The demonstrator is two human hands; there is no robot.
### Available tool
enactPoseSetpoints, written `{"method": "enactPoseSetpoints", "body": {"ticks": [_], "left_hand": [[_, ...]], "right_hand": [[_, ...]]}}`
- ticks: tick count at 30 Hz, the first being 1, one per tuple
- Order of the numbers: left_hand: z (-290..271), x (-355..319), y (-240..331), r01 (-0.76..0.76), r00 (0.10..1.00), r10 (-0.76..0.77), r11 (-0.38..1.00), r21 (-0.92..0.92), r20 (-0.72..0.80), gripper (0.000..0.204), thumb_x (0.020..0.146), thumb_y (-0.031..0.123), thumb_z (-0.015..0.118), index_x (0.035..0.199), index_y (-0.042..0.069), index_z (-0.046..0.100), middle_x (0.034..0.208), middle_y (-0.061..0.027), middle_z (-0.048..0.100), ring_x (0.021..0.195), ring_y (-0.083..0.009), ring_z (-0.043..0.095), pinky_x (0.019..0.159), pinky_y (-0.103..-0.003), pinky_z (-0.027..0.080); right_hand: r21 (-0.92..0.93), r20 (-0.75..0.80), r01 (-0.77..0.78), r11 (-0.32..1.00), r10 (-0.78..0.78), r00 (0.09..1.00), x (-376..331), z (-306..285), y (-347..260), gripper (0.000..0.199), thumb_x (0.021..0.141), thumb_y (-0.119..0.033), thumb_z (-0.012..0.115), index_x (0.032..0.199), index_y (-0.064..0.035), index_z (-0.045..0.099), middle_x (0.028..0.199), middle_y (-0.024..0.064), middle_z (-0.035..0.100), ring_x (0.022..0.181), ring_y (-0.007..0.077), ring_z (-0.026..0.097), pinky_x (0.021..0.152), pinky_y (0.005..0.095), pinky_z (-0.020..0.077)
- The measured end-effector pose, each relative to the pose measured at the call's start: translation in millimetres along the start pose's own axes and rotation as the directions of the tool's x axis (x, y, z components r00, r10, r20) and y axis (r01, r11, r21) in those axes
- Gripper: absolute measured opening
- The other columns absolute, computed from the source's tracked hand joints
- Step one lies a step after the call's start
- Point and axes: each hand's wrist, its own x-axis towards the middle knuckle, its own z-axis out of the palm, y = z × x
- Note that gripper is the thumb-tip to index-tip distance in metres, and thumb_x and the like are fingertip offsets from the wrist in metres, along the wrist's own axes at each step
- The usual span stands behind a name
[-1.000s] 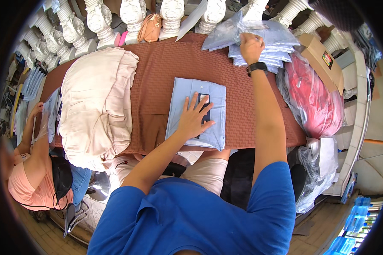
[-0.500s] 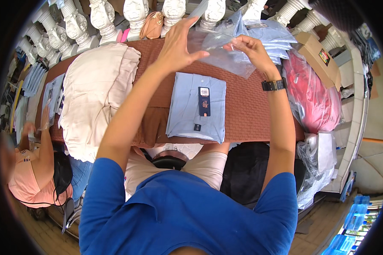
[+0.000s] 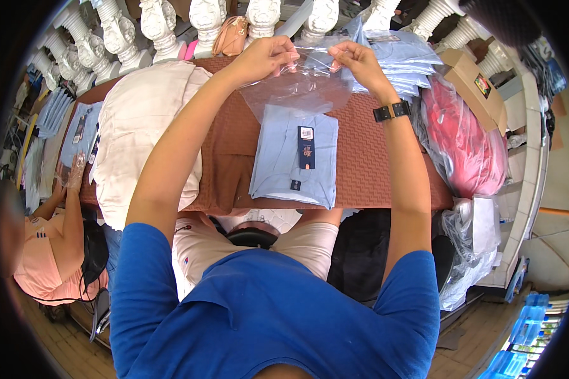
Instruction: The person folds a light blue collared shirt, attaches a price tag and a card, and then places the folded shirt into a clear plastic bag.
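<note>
The left hand (image 3: 265, 61) and right hand (image 3: 358, 63) each pinch the transparent plastic bag (image 3: 291, 96), positioned above the folded light-blue shirt (image 3: 278, 170). Cream fabric pile (image 3: 145, 132): left. Stacked light-blue bagged garments (image 3: 406, 55): beside the right hand.

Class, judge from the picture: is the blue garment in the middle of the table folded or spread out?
Folded: the garment lies on the brown cloth as a compact, straight-sided rectangle, tag on top.
</note>
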Motion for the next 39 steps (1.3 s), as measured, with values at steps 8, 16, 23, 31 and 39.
{"method": "enactPoseSetpoints", "body": {"ticks": [8, 16, 23, 31, 39], "left_hand": [[-1, 2, 22, 0.29, 0.925, -0.372, 0.825, -0.485, -0.079, 0.029, 0.108, 0.018, 0.044, 0.131, 0.0, 0.044, 0.123, -0.0224, 0.068, 0.102, -0.0318, 0.071, 0.089, -0.036, 0.058], [15, -25, -40, -0.292, 0.668, -0.403, 0.631, -0.718, -0.626, 0.042, 0.107, 0.011, 0.023, 0.143, -0.012, 0.028, 0.141, -0.0288, 0.052, 0.119, -0.0419, 0.063, 0.1, -0.047, 0.056], [117, -94, -77, -0.139, 0.604, -0.649, 0.486, -0.863, -0.462, 0.033, 0.108, 0.02, 0.048, 0.131, -0.002, 0.044, 0.133, -0.0181, 0.058, 0.109, -0.0306, 0.064, 0.091, -0.043, 0.059], [147, -149, -60, -0.144, 0.862, 0.476, 0.557, 0.818, -0.172, 0.022, 0.081, 0.007, 0.072, 0.103, 0.007, 0.067, 0.128, -0.0103, 0.059, 0.115, -0.0366, 0.058, 0.099, -0.044, 0.048], [105, -85, -108, -0.19, 0.956, 0.292, 0.657, 0.73, -0.014, 0.046, 0.077, -0.012, 0.06, 0.12, 0.004, 0.066, 0.135, -0.0112, 0.059, 0.121, -0.0321, 0.059, 0.101, -0.043, 0.051]], "right_hand": [[-0.659, -0.476, 0.23, 0.716, -0.634, 0.609, 21, 26, -4, 0.028, 0.092, -0.026, 0.074, 0.099, 0.0009, 0.07, 0.072, 0.0087, 0.064, 0.07, 0.0286, 0.061, 0.068, 0.0349, 0.0472], [0.389, 0.228, -0.387, 0.836, 0.32, 0.92, -67, 165, -18, 0.061, 0.101, -0.057, 0.054, 0.125, -0.0013, 0.059, 0.119, 0.0172, 0.066, 0.092, 0.0216, 0.066, 0.08, 0.0331, 0.0532], [0.803, -0.129, -0.191, 0.564, 0.478, 0.869, -55, 175, 61, 0.033, 0.094, -0.009, 0.07, 0.12, 0.0, 0.054, 0.108, 0.0135, 0.067, 0.089, 0.0237, 0.07, 0.078, 0.0364, 0.0586], [0.808, -0.149, -0.224, 0.545, 0.557, 0.817, -76, 120, 115, 0.021, 0.094, 0.003, 0.063, 0.112, 0.0054, 0.053, 0.095, 0.0165, 0.067, 0.084, 0.0285, 0.072, 0.078, 0.0379, 0.0638], [0.235, -0.46, -0.487, 0.841, 0.538, 0.707, -94, 99, 141, 0.047, 0.093, -0.028, 0.071, 0.117, 0.0113, 0.059, 0.105, 0.0206, 0.067, 0.09, 0.0329, 0.071, 0.078, 0.0411, 0.0601]]}}
